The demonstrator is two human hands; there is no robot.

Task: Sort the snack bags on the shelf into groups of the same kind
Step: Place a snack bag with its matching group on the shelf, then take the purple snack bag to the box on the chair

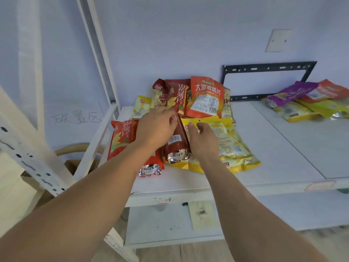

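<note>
The dark red bag (177,133) lies lengthwise in the pile near the shelf's (264,148) left end, its silver bottom seal toward the front edge, propped across a yellow bag (230,144) on its right and another red bag (122,138) on its left. The left hand (156,127) rests over its upper part with fingers curled onto the wrapper, seemingly gripping it, though the thumb is hidden. The right hand (203,140) lies alongside its right edge, fingers straight and relaxed, holding nothing. Behind them, against the wall, stand a matching dark red bag (178,97) and an orange bag (205,97). Far along toward the shelf's right end sits a separate heap with a purple bag (290,93) on top. To do this well, I'd say lift the dark red bag clear while the right hand steadies the yellow one beneath, then lay it with its red twins rather than dragging the whole pile along.
</note>
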